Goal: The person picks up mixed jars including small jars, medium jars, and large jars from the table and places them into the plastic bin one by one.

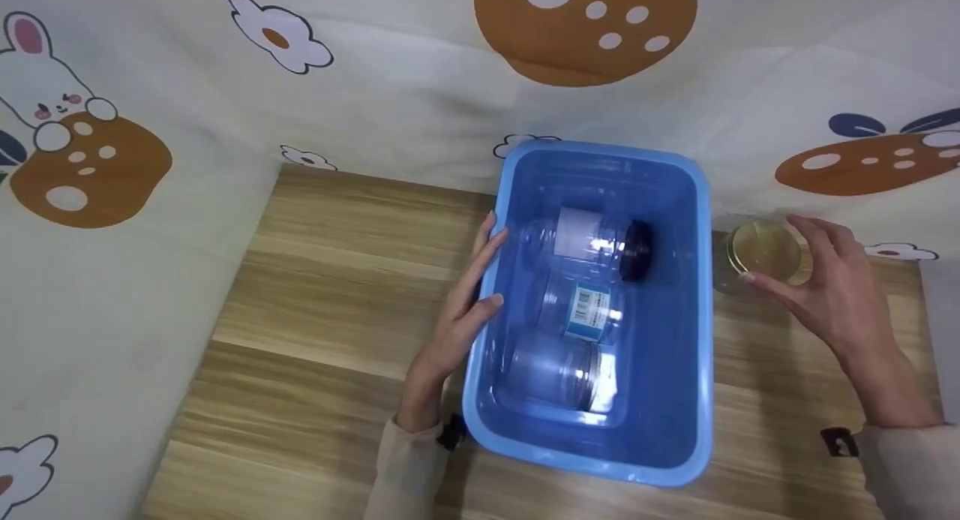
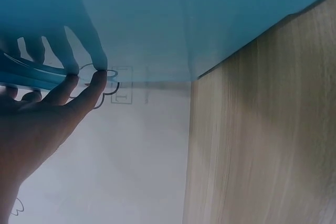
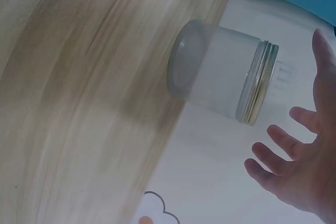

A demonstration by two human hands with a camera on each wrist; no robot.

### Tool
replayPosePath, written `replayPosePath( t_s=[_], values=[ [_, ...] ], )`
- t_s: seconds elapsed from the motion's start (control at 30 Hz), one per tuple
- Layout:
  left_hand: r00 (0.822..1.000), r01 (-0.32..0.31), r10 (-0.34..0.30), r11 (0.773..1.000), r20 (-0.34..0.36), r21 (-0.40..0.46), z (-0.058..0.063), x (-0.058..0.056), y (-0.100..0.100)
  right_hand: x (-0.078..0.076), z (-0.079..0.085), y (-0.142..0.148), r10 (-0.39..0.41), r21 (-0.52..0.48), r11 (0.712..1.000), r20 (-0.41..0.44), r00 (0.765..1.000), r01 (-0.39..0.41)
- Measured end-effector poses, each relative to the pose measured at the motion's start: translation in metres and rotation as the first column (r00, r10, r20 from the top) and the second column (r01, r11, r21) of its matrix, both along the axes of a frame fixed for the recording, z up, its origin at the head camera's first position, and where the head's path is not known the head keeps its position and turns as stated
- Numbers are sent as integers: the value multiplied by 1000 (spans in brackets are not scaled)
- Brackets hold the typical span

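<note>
A clear jar with a gold lid (image 1: 765,250) stands upright on the wooden table, right of a blue plastic tub (image 1: 699,317). Around its lid my right hand (image 1: 836,287) is spread, thumb on one side and fingers on the other. The right wrist view has those fingers apart from the jar (image 3: 220,69). My left hand (image 1: 459,321) rests against the tub's left rim, fingers fairly straight; the left wrist view shows its fingertips at the tub's wall (image 2: 142,24). Inside the tub lie a clear jar with a dark lid (image 1: 637,250), one with a blue-and-white label (image 1: 589,311) and another clear jar (image 1: 551,370).
The wooden table (image 1: 315,295) extends left of the tub. A pale cloth with cartoon prints (image 1: 405,92) rises behind the tub and along the left side. Right of the jar, the table's edge is close to the cloth.
</note>
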State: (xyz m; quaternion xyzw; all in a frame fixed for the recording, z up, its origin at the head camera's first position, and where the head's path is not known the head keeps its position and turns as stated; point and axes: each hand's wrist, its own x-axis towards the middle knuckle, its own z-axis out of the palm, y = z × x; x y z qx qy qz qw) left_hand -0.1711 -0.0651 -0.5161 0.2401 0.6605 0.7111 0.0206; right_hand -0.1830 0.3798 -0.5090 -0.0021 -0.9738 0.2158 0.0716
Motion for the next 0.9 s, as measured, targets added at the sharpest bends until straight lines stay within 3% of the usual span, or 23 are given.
replayPosePath(
  t_s=[0.47, 0.6, 0.9],
  values=[
    [999, -7, 7, 1000, 34, 2, 1, 2, 0, 0, -14, 3, -52, -84, 995, 57, 997, 57],
    [1000, -2, 2, 1000, 14, 1, 0, 2, 0, -2, -17, 4, -62, -112, 991, 72, 995, 70],
    [1000, 10, -10, 1000, 27, 4, 1, 1, -1, -3, -35, 4, -74, -200, 976, 65, 995, 85]
  ],
)
